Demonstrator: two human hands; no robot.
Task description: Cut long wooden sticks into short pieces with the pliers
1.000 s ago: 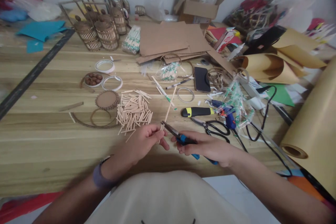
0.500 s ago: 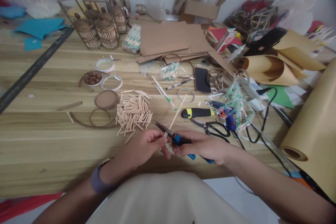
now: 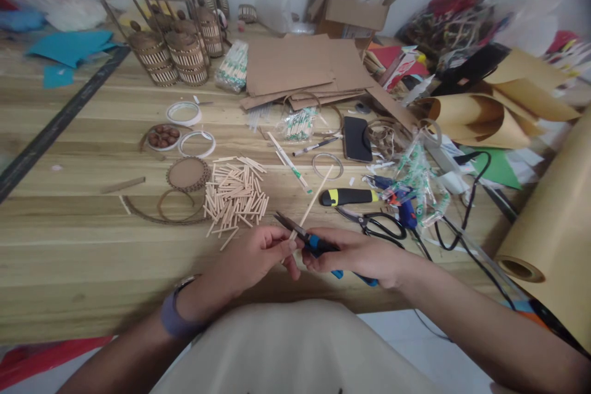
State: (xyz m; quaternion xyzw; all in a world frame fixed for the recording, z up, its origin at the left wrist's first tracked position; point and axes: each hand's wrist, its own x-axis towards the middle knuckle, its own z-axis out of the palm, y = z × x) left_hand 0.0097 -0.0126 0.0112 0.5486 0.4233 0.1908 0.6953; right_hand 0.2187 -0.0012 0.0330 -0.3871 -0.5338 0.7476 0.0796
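Near the front edge of the table, my left hand [image 3: 263, 257] pinches the lower end of a thin wooden stick [image 3: 316, 196], which slants up and to the right. My right hand [image 3: 353, 258] is closed around the blue handles of a pair of pliers [image 3: 318, 245]. The dark jaws of the pliers lie across the stick just above my left fingertips; whether they bite into it I cannot tell. Left of the hands is a loose pile of short cut sticks [image 3: 236, 194]. Beside it lies a round cardboard disc [image 3: 187, 173] with a ridged rim.
Right of the stick lie a yellow-black handled tool [image 3: 349, 197], black-handled scissors [image 3: 385, 226], a blue glue gun [image 3: 406, 209] and a phone [image 3: 357, 139]. Farther back are cardboard sheets [image 3: 305, 64] and several lidded stick-sided containers [image 3: 187, 61]. A brown paper roll [image 3: 545, 215] lies at right.
Hands, stick and pliers hold nearly the same pose. The stick's upper end has shifted slightly to the right, and the view has moved a little.
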